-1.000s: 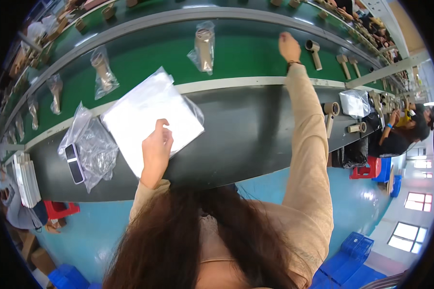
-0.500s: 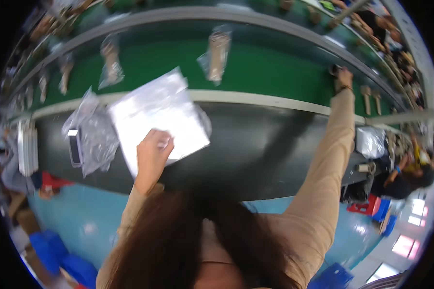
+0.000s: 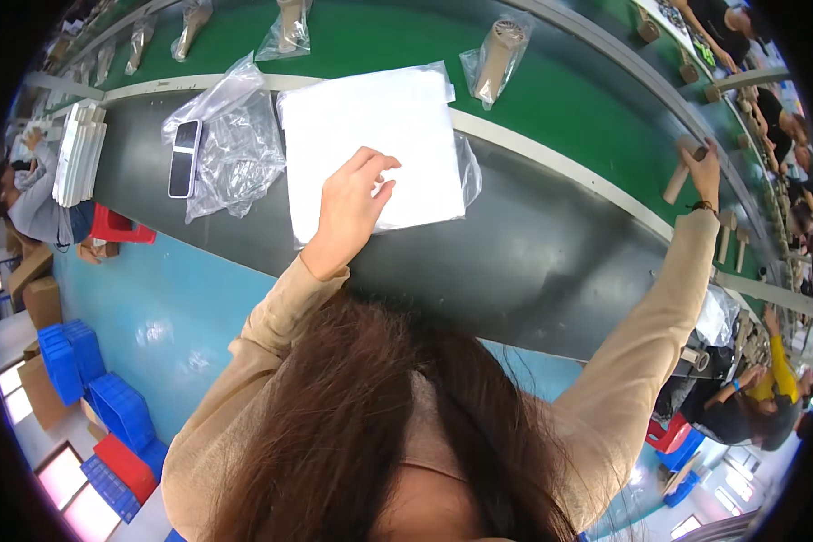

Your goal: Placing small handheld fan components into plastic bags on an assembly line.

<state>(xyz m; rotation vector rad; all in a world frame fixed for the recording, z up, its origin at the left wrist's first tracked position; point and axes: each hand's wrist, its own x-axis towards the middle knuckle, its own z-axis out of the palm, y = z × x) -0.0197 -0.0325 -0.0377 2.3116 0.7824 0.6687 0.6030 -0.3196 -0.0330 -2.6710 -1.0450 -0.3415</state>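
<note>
My left hand (image 3: pixel 356 200) hovers over or rests lightly on a stack of white plastic sheets or bags (image 3: pixel 370 108). Its fingers are loosely curled, thumb apart, with nothing visible in them. Far to the right, my right arm reaches across the green conveyor belt (image 3: pixel 578 126). There my right hand (image 3: pixel 703 170) grips a tan tube-shaped appliance (image 3: pixel 677 183), partly hidden by the fingers. A similar tan appliance with a round grille (image 3: pixel 499 65) lies in a clear bag on the belt. Beside the white stack is a heap of clear plastic bags (image 3: pixel 239 149).
A phone (image 3: pixel 183 161) lies on the bags. White trays (image 3: pixel 79 155) are stacked at the left end of the dark table (image 3: pixel 515 244). More bagged appliances (image 3: pixel 291 25) lie along the belt. People sit at both ends. Blue crates (image 3: pixel 122 406) stand on the floor.
The view has turned, so the table sits differently. My right hand now has the tan appliance tilted on the belt. My left hand stays over the white stack, its fingers looser.
</note>
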